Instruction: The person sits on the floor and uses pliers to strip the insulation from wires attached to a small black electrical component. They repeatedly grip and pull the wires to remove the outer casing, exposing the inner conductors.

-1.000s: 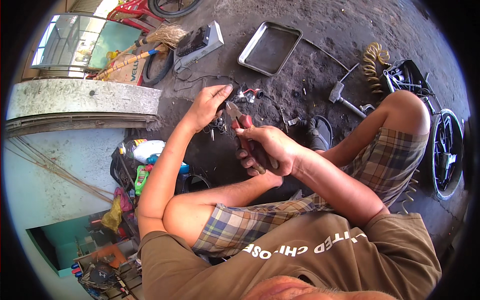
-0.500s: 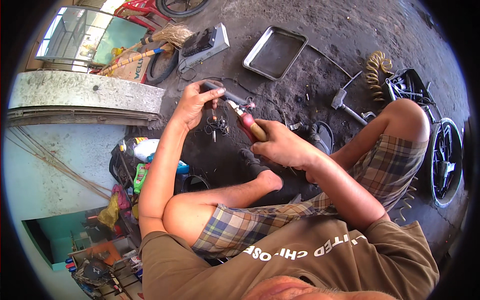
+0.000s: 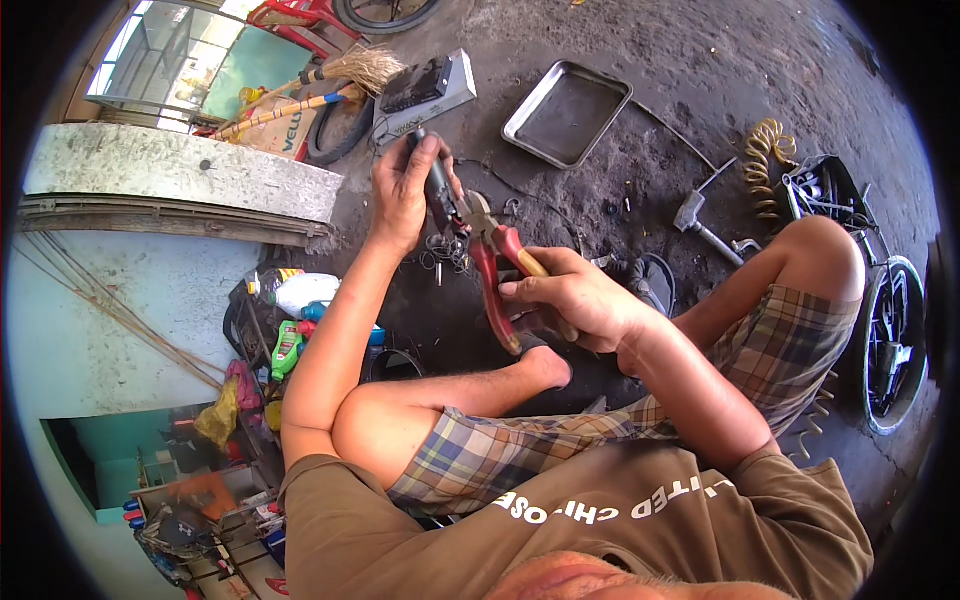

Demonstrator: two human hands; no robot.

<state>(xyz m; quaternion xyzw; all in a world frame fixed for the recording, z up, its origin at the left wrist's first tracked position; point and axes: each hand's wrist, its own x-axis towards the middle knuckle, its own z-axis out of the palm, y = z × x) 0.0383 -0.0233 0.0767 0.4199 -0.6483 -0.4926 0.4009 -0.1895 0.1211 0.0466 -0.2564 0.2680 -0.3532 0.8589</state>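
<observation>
My left hand [image 3: 400, 195] is closed around a dark cylindrical part [image 3: 436, 183], tilted with its lower end toward the pliers. Small reddish bits or wires show at that end, too fine to make out. In my right hand [image 3: 585, 300] is a pair of pliers [image 3: 512, 255] with red and yellow handles. Its handles are spread apart, and the jaws sit right beside the part's lower end. Whether the jaws touch it, I cannot tell. Beneath my hands, a tangle of thin dark wire [image 3: 440, 258] lies on the ground.
Farther off lie a metal tray [image 3: 515, 125], a hammer [image 3: 705, 225] and a grey box [image 3: 455, 95]. To the right are a coiled yellow hose [image 3: 765, 165], a tool bin [image 3: 820, 190] and a round basin [image 3: 915, 370]. Bottles [image 3: 287, 350] stand left, near a low wall [image 3: 180, 175].
The pliers' handles have spread apart and the tool has turned to show its jaws. My left hand has tilted the dark part more steeply. The view has shifted slightly.
</observation>
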